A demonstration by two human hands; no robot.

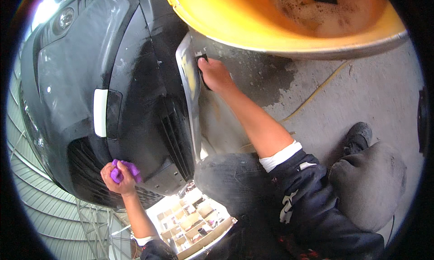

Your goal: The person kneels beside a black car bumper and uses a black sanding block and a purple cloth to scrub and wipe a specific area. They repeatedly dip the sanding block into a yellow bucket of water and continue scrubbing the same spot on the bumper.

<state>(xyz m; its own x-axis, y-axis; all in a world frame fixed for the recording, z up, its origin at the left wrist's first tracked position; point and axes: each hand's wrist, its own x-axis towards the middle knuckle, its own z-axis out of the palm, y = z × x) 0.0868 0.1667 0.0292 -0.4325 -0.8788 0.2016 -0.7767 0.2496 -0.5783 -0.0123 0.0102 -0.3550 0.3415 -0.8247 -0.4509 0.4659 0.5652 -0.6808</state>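
Observation:
My left hand [118, 180] is closed around a crumpled purple cloth [126, 171] beside the lower grille of a dark car's bumper [135, 73]. In my right hand [216, 75] is a flat black pad [205, 85], mostly hidden by the fingers. The pad is at the bumper's grey lower edge [184, 63], by a patch of yellowish filler [189, 73]; whether it touches cannot be told. Above that hand, at the top of the view, is a yellow tub [217, 19] with murky, foamy water and a black piece inside.
A yellow hose or cable [313, 92] runs across the concrete floor [383, 90], which has a wet patch under the bumper. A compartmented shelf [200, 226] with small items shows at the bottom. My bent knees and a dark shoe [359, 134] are near the hands.

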